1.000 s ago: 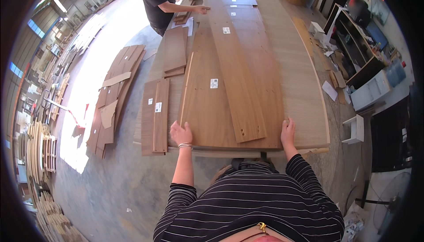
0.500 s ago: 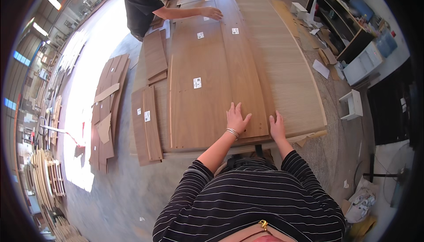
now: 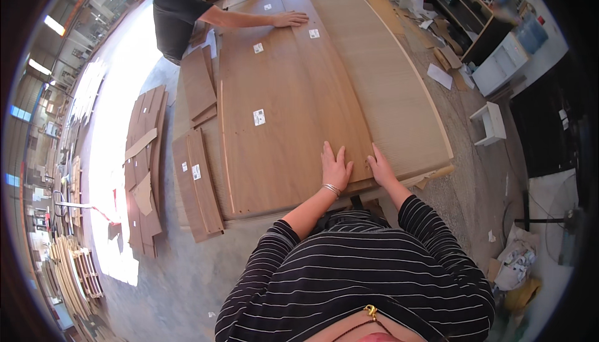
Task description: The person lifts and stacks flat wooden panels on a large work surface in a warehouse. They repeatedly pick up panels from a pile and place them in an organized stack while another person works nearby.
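Long brown wooden panels [image 3: 281,92] with small white labels lie flat in front of me on a larger ribbed, pale sheet [image 3: 399,117]. My left hand [image 3: 337,170] rests on the panels near their close end, palm down, fingers spread. Beside it, my right hand [image 3: 380,166] lies at the right edge with fingers stretched out, touching the panel's side. Across the far end, a co-worker in a dark shirt [image 3: 175,11] leans in; one of that person's hands [image 3: 291,19] lies flat on the panel, the other at its far edge.
Narrow labelled boards [image 3: 198,180] lie left of the panels. On the floor further left is a stack of brown boards [image 3: 145,161] with cardboard scraps. At right stand a small white stool [image 3: 488,123], a white cabinet [image 3: 501,64] and a dark shelf unit [image 3: 458,5].
My right hand has moved left, closer to my left hand, and the panel edges at its side look more nearly lined up. The co-worker's nearer hand has come down flat onto the panel.
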A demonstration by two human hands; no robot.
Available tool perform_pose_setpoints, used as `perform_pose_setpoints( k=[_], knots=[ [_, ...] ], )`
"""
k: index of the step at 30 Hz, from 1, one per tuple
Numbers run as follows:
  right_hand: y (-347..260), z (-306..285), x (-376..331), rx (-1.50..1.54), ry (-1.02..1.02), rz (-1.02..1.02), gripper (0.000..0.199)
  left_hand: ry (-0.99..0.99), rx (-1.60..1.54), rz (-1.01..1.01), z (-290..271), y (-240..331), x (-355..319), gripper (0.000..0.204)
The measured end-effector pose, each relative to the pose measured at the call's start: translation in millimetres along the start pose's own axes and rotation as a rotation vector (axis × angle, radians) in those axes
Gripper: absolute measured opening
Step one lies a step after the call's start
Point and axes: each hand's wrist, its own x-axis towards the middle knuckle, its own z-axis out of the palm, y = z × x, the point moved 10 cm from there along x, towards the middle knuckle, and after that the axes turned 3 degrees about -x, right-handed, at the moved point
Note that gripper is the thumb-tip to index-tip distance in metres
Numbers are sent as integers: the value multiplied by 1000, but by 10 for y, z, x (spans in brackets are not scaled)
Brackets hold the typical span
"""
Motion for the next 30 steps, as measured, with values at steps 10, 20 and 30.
perform_pose_setpoints(
  k=[10,20,30],
  knots=[
    [121,-68,-60,126,-14,101,47,-28,-64,91,66,105,-14,58],
    [76,-156,-339,81,25,101,46,-72,-47,103,60,246,-189,59],
    [119,-130,-294,47,46,118,47,-39,8,85,57,249,-182,58]
  ],
)
